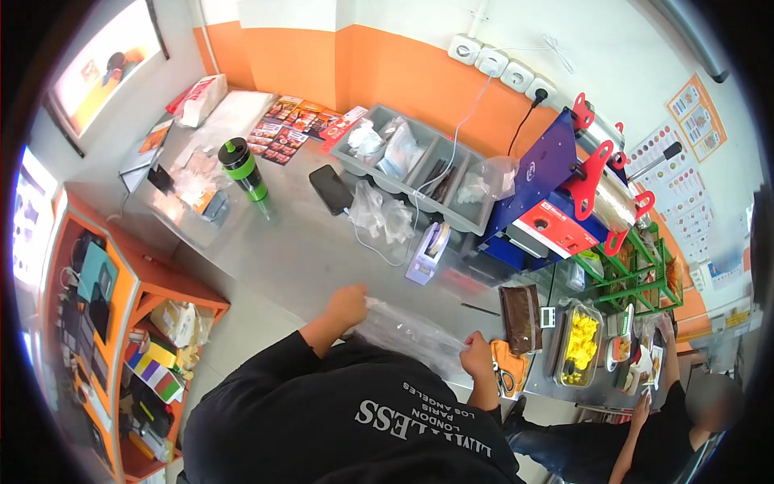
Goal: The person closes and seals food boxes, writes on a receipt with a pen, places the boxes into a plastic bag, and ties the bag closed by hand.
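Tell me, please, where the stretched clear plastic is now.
In the head view, the clear plastic is held between the left hand and the right hand, just below centre, in front of the black top.

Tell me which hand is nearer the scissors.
Right. The right hand is just left of the scissors; the left hand is much farther left, gripping clear plastic.

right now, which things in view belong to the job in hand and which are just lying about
In the job:
- clear plastic, held by the left hand and right hand

Seemingly just lying about:
- phone
- bottle
- scissors
- brown pouch
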`<state>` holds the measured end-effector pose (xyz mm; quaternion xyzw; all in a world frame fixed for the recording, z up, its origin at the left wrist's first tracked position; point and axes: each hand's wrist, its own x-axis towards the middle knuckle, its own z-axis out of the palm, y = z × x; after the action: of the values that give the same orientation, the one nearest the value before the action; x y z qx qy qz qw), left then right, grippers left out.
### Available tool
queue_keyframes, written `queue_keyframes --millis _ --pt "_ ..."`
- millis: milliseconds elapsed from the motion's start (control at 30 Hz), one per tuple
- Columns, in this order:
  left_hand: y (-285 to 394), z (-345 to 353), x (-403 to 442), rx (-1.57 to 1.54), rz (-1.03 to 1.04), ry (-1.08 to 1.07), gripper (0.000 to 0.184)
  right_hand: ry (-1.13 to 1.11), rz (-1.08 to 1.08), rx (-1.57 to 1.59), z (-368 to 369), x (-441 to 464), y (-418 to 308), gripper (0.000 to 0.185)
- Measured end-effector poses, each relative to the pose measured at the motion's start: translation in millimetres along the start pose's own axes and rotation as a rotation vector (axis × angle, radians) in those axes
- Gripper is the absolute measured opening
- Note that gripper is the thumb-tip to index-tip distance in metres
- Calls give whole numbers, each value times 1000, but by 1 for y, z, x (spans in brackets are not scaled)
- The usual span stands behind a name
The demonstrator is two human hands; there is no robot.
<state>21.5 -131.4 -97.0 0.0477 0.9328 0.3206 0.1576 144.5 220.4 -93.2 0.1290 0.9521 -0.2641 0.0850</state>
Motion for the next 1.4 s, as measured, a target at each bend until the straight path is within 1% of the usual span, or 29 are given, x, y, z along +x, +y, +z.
queue_keyframes --millis 67,133,167,233,267,333,367,433,467,533,567,633,667,733,833,867,900,933,967,1067,1133,1167,1200,1233,1267,1300,1333,1367,1400 --pt "5 -10 2 28 15 9 27 46 14 -62 -4 4 -1 30" --pt "11 -35 8 -227 -163 -417 42 -145 127 222 -20 -2 -9 42" --pt "8 -41 11 -228 -162 -417 42 -144 127 221 -25 -7 -12 42" --pt "-2 -49 15 -255 201 -493 61 -169 116 625 -33 -19 -11 57" --pt "-9 -46 22 -262 200 -497 61 -171 121 620 -35 -25 -10 57" --pt "-12 -43 38 -59 409 -269 75 -13 180 983 -35 -38 -9 60" --pt "-11 -40 45 -59 417 -280 75 -3 189 984 -35 -45 -9 60" --pt "25 -60 43 -206 154 -6 75 101 208 990 -37 -59 -10 53" --pt "37 -64 47 -204 173 -23 75 101 235 989 -39 -66 -9 49" --pt "63 -71 54 -278 442 234 69 149 222 957 -51 -76 -14 49" --pt "80 -78 55 -277 470 211 69 170 196 920 -60 -80 -18 49" --pt "122 -103 45 -446 726 132 69 228 76 798 -89 -85 -31 50" --pt "143 -117 37 -443 751 104 69 283 -16 756 -107 -85 -43 53" --pt "187 -148 14 -691 1081 -44 62 387 -241 734 -151 -86 -80 61" --pt "238 -188 -34 -813 1444 -95 80 545 -585 674 -208 -100 -152 87" --pt "249 -196 -48 -873 1610 -97 87 643 -741 670 -219 -111 -171 90" --pt "263 -198 -66 -1143 1781 -38 81 736 -899 660 -229 -121 -188 92" --pt "277 -200 -84 -1398 1992 34 75 780 -1204 578 -241 -130 -201 92" --pt "291 -201 -102 -1585 2203 133 69 862 -1563 749 -245 -129 -233 86" --pt "323 -241 -170 -1866 2111 256 55 942 -1526 554 -270 -181 -260 72" --pt "315 -254 -164 -1557 1979 135 54 982 -1507 388 -277 -193 -273 67" --pt "325 -242 -159 -1763 2117 491 48 994 -1502 330 -277 -191 -278 67" --pt "338 -240 -156 -1956 2215 884 42 1179 -1703 517 -273 -171 -297 64" --pt "339 -242 -158 -1965 2230 884 42 1356 -1897 716 -272 -160 -307 60" --pt "334 -245 -163 -1837 2292 748 38 1355 -1910 703 -275 -162 -306 60" --pt "322 -246 -170 -1707 2330 616 36 1561 -1857 510 -278 -167 -303 53" --pt "285 -243 -181 -1603 2082 792 36 1756 -1782 310 -279 -171 -301 47" --pt "249 -240 -191 -1464 1843 931 36 1754 -1777 298 -277 -173 -308 47" --pt "248 -234 -184 -1432 1874 949 34 1488 -2034 629 -272 -172 -321 41"
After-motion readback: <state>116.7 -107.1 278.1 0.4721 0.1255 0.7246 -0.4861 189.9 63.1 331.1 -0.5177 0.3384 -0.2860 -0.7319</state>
